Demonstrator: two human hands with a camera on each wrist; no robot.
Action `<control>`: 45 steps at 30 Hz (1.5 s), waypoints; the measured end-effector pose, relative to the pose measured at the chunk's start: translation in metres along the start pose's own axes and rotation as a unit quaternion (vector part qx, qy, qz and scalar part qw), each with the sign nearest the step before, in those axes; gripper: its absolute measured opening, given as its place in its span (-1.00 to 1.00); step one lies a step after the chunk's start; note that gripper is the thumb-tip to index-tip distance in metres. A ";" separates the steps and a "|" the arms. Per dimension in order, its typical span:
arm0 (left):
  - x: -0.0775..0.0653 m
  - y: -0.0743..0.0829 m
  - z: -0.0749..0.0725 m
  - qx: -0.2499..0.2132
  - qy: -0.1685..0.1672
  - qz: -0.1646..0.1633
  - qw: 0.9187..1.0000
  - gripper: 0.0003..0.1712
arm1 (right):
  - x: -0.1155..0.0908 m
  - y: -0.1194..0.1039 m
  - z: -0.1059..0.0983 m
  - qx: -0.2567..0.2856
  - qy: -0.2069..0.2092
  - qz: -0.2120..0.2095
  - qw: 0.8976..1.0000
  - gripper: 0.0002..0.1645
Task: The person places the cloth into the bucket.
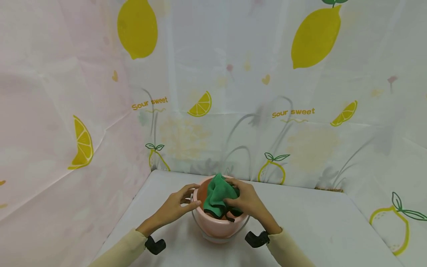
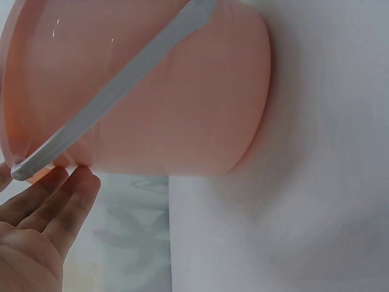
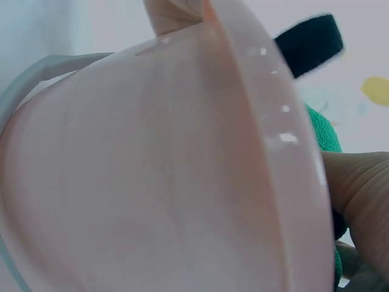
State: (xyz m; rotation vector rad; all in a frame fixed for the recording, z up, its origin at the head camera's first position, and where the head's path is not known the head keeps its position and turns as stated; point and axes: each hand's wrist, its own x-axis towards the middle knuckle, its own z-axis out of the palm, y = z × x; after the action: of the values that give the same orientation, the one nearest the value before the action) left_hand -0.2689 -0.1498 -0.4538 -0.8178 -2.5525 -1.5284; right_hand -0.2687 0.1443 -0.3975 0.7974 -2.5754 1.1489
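A pink bucket [image 1: 218,226] with a grey handle [image 2: 115,91] stands upright on the table. My left hand [image 1: 178,202] holds the bucket's left rim, with the thumb over the near side and the other fingers farther back. In the left wrist view its fingertips [image 2: 85,173] touch the outer wall below the handle's end. A crumpled green cloth [image 1: 218,194] with dark edging is in the bucket's mouth, partly above the rim. My right hand [image 1: 245,198] grips the cloth's right side between thumb and fingers. A dark strap [image 3: 313,45] on the cloth sticks out past the rim.
White table [image 1: 300,222] surface lies around the bucket. Lemon-printed sheeting [image 1: 227,141] hangs behind the table and along both sides. The bucket's handle hangs down toward the front. A black wrist device [image 1: 257,239] is on each wrist.
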 end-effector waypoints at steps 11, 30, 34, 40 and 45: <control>0.001 0.000 0.001 -0.005 -0.001 0.006 1.000 -0.37 | 0.002 0.003 0.004 -0.037 -0.012 -0.026 0.999 -0.34; 0.001 0.001 0.003 0.000 -0.001 0.006 1.000 -0.39 | 0.001 0.001 0.003 -0.058 -0.055 -0.047 0.996 -0.47; 0.001 0.001 0.002 0.005 -0.003 0.004 1.000 -0.39 | 0.000 0.002 0.002 -0.019 -0.068 -0.044 0.996 -0.50; 0.001 0.003 -0.003 0.032 -0.003 0.019 0.999 -0.37 | -0.003 0.004 -0.001 0.026 -0.069 -0.042 0.996 -0.54; -0.001 0.004 -0.011 0.068 -0.002 0.047 0.997 -0.36 | -0.005 0.004 -0.008 0.030 -0.042 -0.034 0.998 -0.61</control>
State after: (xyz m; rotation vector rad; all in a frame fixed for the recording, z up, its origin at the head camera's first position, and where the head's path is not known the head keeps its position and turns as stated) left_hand -0.2687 -0.1578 -0.4448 -0.9086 -2.5478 -1.3113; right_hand -0.2666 0.1544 -0.3971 0.9576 -2.5698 1.2021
